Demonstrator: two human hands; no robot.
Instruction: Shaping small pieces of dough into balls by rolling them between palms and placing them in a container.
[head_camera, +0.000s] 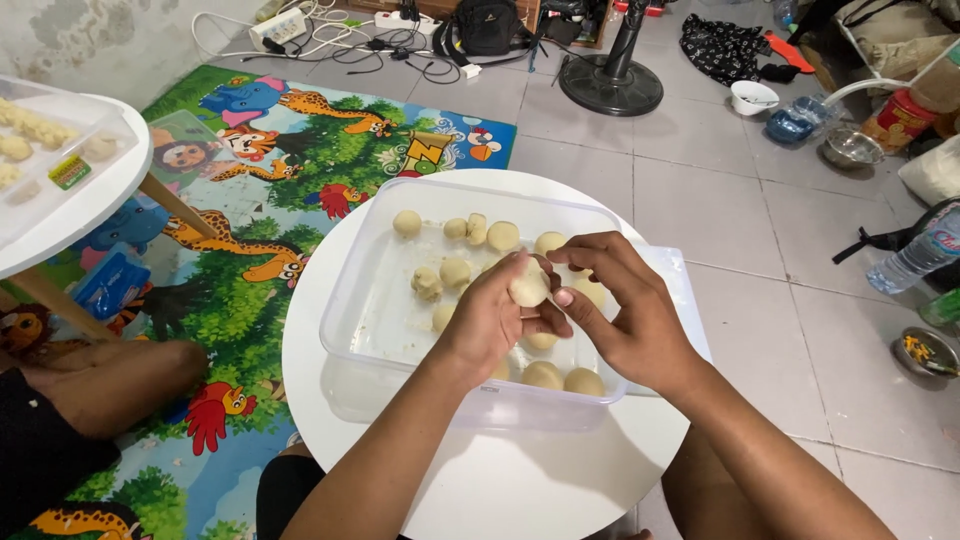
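Both my hands meet over a clear plastic tub (352, 300) that stands on a round white table (520, 480). My left hand (488, 318) cups a pale dough ball (528, 285) from below and the side. My right hand (622, 305) pinches the same ball with thumb and fingers from the right. Several other dough balls (455, 270) lie loose on the tub's floor, some hidden beneath my hands. Two more balls (562, 378) rest against the near wall.
A second round white table (95, 195) with a tub of dough pieces (30, 130) stands at far left. Another person's knee (110, 385) rests on the cartoon animal mat (250, 230). On the tiled floor: fan base (610, 85), cables, bowls (850, 148), water bottle (915, 255).
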